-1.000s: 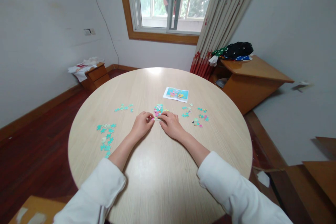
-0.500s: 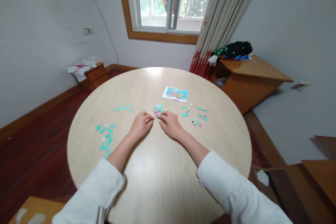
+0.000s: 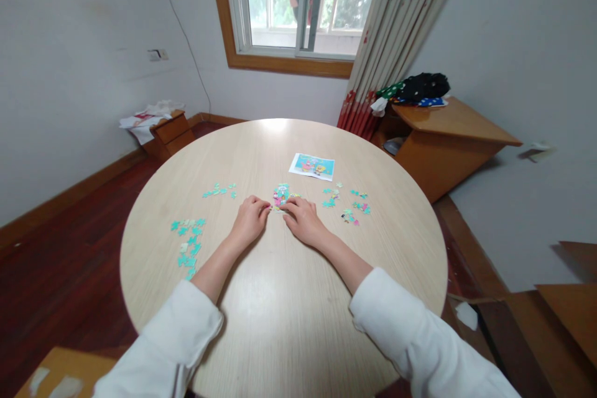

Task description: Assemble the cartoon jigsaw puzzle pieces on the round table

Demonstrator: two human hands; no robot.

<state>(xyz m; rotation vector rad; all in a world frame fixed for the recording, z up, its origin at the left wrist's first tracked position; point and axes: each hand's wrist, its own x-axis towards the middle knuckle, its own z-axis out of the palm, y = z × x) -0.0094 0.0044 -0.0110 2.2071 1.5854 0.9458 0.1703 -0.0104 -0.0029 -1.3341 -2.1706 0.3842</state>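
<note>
A small joined patch of puzzle pieces is seen near the middle of the round tabletop, and both hands are laid at its near edge. The left hand is rested palm down with its fingertips drawn together against the patch's left corner; the right hand is set opposite, its fingertips closed narrowly on the patch's near right edge. Whether a single loose piece is pinched in either grip cannot be told, since the fingers hide it. The hands appear to be placed on both sides so that the patch is steadied while its edge is pressed.

A printed reference picture is laid flat just beyond the patch, probably so that it can be consulted. Loose pieces are kept in separate clusters: turquoise pieces well to the left, a smaller turquoise group farther back, and mixed coloured pieces to the right, seemingly sorted by colour.
</note>
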